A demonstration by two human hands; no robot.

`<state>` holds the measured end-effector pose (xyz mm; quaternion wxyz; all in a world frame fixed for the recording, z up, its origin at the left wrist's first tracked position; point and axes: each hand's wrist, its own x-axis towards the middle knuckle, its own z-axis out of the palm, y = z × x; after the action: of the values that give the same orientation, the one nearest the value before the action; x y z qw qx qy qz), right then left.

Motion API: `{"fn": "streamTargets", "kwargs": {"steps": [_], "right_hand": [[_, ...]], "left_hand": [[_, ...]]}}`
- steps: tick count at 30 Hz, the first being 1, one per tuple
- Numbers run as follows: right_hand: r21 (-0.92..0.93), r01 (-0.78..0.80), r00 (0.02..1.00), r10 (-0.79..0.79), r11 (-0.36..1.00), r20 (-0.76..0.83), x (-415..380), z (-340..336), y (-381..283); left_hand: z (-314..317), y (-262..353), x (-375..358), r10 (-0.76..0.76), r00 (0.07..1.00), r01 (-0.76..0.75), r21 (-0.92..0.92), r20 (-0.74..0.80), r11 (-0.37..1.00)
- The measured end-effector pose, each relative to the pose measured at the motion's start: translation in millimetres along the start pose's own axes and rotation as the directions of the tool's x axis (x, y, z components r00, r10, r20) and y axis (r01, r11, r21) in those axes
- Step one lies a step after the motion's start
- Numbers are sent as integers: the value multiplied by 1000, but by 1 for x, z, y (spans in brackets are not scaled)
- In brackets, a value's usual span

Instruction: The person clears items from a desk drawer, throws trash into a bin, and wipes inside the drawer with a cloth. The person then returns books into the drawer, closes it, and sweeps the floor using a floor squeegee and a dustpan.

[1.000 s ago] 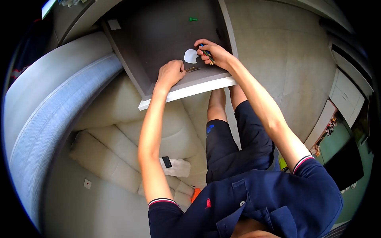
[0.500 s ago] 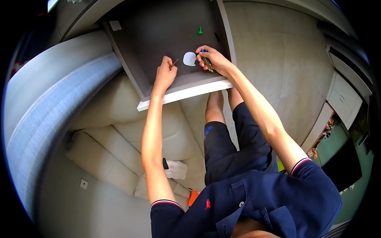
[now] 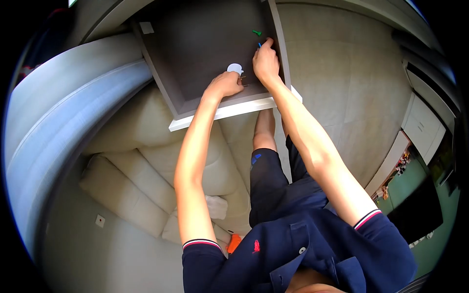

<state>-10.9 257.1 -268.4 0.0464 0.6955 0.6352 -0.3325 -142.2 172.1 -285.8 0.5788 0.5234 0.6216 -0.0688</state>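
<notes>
A grey open drawer [image 3: 195, 49] with a white front edge lies below the camera. Inside it my left hand [image 3: 227, 84] is closed round a thin brown stick-like item [image 3: 242, 77], just below a white rounded piece [image 3: 235, 68]. My right hand [image 3: 266, 61] is at the drawer's right wall, its fingers closed; a blue pen tip [image 3: 259, 45] shows beside them, and the rest of the bundle is hidden. Just above that hand lies a small green object [image 3: 257, 32].
A beige sofa [image 3: 195, 156] stands below and left of the drawer, with a white cloth [image 3: 216, 207] and an orange item [image 3: 234, 242] on it. A blue-grey padded surface [image 3: 88, 93] curves along the left. White cabinets [image 3: 422, 122] stand at the right.
My left hand has moved right, up to the white piece. My right hand has moved up and right along the drawer wall with the pens. The green object has tipped and shifted right.
</notes>
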Motion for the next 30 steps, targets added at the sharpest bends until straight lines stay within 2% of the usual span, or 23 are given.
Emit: {"fn": "streamTargets", "kwargs": {"steps": [2,4,8,9,10,11,12,13,14,15,16,17,18,19,20,22,23,24,25,26,27,28,30], "right_hand": [[-56,-1,1000,3,998,20,-1,-4,-1],[-136,20,998,-12,990,59,0,-2,0],[-283,49,993,-15,958,121,7,7,4],[-323,104,988,-61,941,140,7,7,5],[-381,143,972,-57,913,227,8,2,3],[-371,186,960,-89,910,264,10,3,9],[-359,230,946,-122,904,299,15,7,15],[-363,234,947,-127,902,294,15,1,11],[-255,247,927,-152,935,342,20,-4,6],[-145,249,906,-178,957,384,23,-14,-1],[-28,299,898,-271,954,347,19,-31,-7],[28,362,904,-358,932,236,13,-45,-9],[128,406,888,-424,905,181,5,-67,-7],[304,313,900,-383,900,206,-2,-97,-8],[343,289,936,-340,894,97,-9,-115,4],[474,113,972,-196,873,130,-20,-174,31],[535,14,985,-102,845,136,-23,-202,47],[643,-17,992,-67,766,105,-20,-223,71],[646,-86,994,18,758,112,-20,-250,84],[637,-86,996,75,766,43,-15,-272,106],[613,-100,991,130,784,-4,-3,-279,135],[633,-123,988,156,765,3,6,-301,150],[567,-80,985,151,820,-80,25,-335,175]], "left_hand": [[-8,0,0,-18,998,17,13,63,1000],[-10,-4,-2,-11,991,20,-64,136,998],[-18,-4,-29,-36,982,50,-72,187,996],[-16,-9,-42,-65,996,72,-133,59,988],[-15,-13,-54,-98,993,84,-192,-66,978],[-12,-19,-64,-101,993,87,-196,-65,977],[-6,-31,-73,-135,956,55,-293,-262,955],[-9,-36,-82,-179,876,-3,-375,-449,927],[-13,-45,-90,-254,869,47,-442,-425,896],[-7,-54,-93,-226,772,-37,-397,-594,917],[-12,-51,-102,-239,741,-63,-420,-627,905],[-13,-49,-103,-286,722,-58,-466,-631,883],[-15,-38,-102,-242,669,-130,-431,-703,893],[-18,-26,-97,-290,696,-80,-471,-658,878],[-23,2,-95,-256,683,-131,-460,-684,878],[-40,85,-87,-99,643,-390,-436,-759,811],[-50,128,-78,15,628,-374,-285,-778,883],[-63,172,-59,124,614,-347,-127,-779,929],[-77,216,-37,179,676,-312,-57,-715,948],[-86,251,-2,259,650,-313,58,-714,948],[-81,265,55,319,585,-302,165,-746,939],[-88,281,95,376,526,-267,271,-763,925],[-112,305,131,274,565,-140,236,-778,962]]}}
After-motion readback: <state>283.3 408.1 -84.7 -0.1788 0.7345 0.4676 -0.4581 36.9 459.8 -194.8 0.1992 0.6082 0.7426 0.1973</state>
